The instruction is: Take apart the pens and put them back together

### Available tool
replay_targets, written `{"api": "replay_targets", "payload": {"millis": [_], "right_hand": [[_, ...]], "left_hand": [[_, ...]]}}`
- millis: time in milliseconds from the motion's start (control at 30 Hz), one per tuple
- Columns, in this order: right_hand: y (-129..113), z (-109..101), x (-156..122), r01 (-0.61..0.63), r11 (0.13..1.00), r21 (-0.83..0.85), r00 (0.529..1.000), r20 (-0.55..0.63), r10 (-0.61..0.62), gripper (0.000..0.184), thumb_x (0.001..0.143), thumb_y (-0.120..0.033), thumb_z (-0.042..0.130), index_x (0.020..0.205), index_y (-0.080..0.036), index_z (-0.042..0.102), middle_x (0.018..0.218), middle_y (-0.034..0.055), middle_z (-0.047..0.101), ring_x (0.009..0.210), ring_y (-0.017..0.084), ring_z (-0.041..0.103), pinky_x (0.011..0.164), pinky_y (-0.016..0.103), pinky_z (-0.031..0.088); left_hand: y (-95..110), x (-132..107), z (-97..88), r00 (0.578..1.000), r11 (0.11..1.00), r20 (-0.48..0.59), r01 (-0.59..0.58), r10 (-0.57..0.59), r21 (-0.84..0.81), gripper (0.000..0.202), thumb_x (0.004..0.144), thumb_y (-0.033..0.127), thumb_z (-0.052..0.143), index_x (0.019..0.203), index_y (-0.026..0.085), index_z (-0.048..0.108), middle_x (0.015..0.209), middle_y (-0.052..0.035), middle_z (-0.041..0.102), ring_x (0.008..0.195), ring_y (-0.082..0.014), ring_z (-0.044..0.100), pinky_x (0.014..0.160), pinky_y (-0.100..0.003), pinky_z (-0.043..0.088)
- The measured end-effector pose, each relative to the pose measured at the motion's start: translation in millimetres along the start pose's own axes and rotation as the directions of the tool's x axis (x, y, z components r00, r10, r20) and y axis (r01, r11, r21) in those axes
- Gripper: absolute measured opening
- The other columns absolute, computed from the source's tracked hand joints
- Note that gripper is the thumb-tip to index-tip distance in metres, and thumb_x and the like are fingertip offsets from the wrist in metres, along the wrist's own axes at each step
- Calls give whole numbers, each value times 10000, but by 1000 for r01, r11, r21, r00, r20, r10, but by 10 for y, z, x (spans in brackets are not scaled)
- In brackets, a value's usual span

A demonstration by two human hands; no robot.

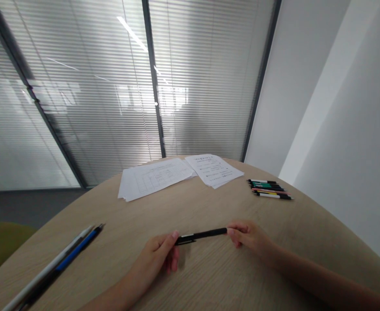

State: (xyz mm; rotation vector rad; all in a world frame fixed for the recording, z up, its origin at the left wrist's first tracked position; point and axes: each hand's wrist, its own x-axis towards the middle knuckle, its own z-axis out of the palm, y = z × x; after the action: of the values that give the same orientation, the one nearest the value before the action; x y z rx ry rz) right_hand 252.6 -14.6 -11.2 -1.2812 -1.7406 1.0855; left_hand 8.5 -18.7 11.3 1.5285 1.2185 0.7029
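Both hands (159, 250) on one pen (206, 234) (black)

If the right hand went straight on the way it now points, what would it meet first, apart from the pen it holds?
The right hand would probably meet the papers on the left, but its height is unclear: it might pass above.

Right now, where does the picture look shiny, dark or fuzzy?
Head view: white glare streaks the grey slatted blinds; head view: soft shadow lies on the light-wood table near the left hand; head view: print on white paper sheets looks too fuzzy to read.
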Motion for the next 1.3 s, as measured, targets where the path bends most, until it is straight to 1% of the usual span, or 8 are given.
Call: {"api": "replay_targets", "payload": {"millis": [100, 167, 333, 533, 700, 900, 1133, 1300], "right_hand": [[46, 7, 13, 8, 1000, 27, 1000, -23, -7, 431, 701, -554, 443, 485, -181, 426, 435, -37, 407, 437, 95, 390, 489, 226, 342], [80, 10, 22, 24, 999, 33, 999, -30, -23, 438, 717, -547, 423, 472, -183, 423, 433, -35, 413, 441, 99, 397, 548, 250, 375], [75, 0, 23, 50, 999, -3, 999, -2, -50, 459, 735, -541, 392, 446, -184, 410, 432, -27, 407, 476, 111, 419, 584, 259, 377], [30, -1, 11, -30, 1000, -7, 1000, 6, 30, 408, 688, -540, 454, 499, -180, 412, 435, -40, 397, 437, 92, 375, 458, 217, 296], [47, 1, 18, -12, 1000, -3, 1000, 0, 12, 409, 706, -526, 433, 493, -178, 405, 435, -39, 393, 439, 91, 363, 462, 217, 282], [41, -7, 12, 3, 1000, -9, 1000, 2, -3, 420, 713, -528, 426, 483, -177, 406, 436, -36, 397, 442, 93, 370, 466, 217, 286], [71, 11, 6, -2, 999, -35, 999, 33, 3, 388, 706, -511, 463, 511, -178, 429, 439, -42, 406, 431, 89, 374, 457, 210, 289], [13, 7, -7, 5, 1000, -23, 1000, 0, -5, 435, 715, -554, 418, 479, -189, 423, 430, -34, 400, 441, 106, 391, 487, 230, 332]], "left_hand": [[-42, 25, 11, 996, 995, -22, -89, 88, -52, 272, 685, 411, 503, 775, 165, 578, 595, 1, 608, 466, -113, 496, 469, -211, 364], [-77, 45, 18, 984, 984, -65, -167, 163, -59, 349, 609, 298, 602, 934, 196, 529, 684, 11, 616, 550, -126, 529, 517, -215, 391], [-69, 8, 11, 985, 985, -94, -136, 146, 108, 135, 646, 300, 560, 680, 170, 565, 536, 29, 547, 450, -108, 471, 456, -206, 353], [-6, -41, -9, 996, 985, 43, -90, 84, 150, 494, 799, 450, 292, 486, 155, 536, 431, 5, 502, 423, -111, 465, 460, -213, 354], [-90, 1, 20, 978, 977, -20, -205, 207, 63, 357, 689, 340, 510, 1020, 210, 491, 731, 5, 577, 564, -129, 517, 514, -220, 398], [-78, -30, 28, 969, 920, -28, -223, 245, 323, 96, 686, 259, 506, 759, 198, 523, 706, 1, 553, 665, -162, 519, 586, -242, 398], [36, -46, 14, 984, 915, -45, -143, 172, 376, 367, 779, 370, 361, 465, 190, 419, 432, 41, 407, 452, -126, 421, 486, -227, 322], [-35, -19, 32, 985, 961, -52, -149, 166, 235, 231, 666, 324, 549, 858, 195, 554, 522, 63, 458, 459, -114, 431, 458, -200, 336]]}}
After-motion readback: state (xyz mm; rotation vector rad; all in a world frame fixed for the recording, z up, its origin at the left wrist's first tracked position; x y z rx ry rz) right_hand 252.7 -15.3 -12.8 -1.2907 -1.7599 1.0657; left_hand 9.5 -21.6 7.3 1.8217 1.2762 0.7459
